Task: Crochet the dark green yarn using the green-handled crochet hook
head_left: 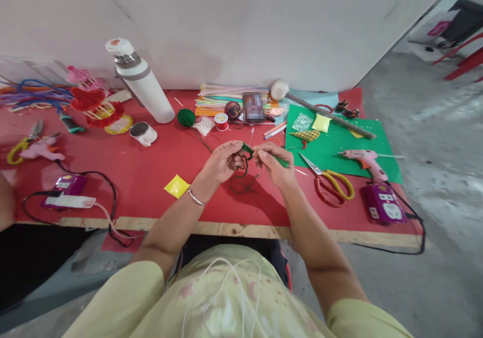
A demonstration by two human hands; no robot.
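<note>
My left hand (227,161) pinches a small dark green crocheted piece (247,151) between thumb and fingers. From it, loose green yarn (243,189) hangs in loops over the red table. My right hand (275,164) is closed around a crochet hook with a green handle (282,162); a thin metal shaft sticks out to the right. The hook's working tip is hidden by the fingers at the crocheted piece. Both hands are close together above the table's middle. Beyond them lies a green yarn ball (186,117), its strand running toward my left hand.
Scissors (332,182), a pink glue gun (360,159) and a purple power box (384,203) lie right. Left are a white flask (145,86), a mug (143,134), a yellow packet (176,186) and another glue gun (43,148). A person's arm (5,202) shows far left.
</note>
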